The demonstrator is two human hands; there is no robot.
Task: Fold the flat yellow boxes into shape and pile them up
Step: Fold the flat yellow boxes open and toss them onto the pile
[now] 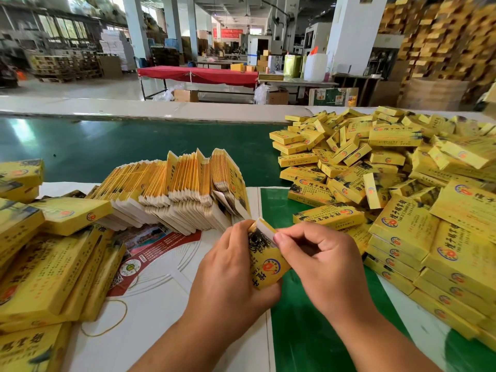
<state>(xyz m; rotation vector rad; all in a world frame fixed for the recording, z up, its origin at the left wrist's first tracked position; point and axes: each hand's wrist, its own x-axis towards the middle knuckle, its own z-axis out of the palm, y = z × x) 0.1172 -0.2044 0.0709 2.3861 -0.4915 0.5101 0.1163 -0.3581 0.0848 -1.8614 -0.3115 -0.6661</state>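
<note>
While the left hand gripped a small yellow box near the table's front edge, its fingers curled round the carton's body, the right hand pinched the white end flap between thumb and forefinger. Just beyond stood a leaning row of flat yellow blanks on edge. A loose heap of folded boxes lay to the right; larger yellow cartons lay stacked at left. A rubber band lay near left.
</note>
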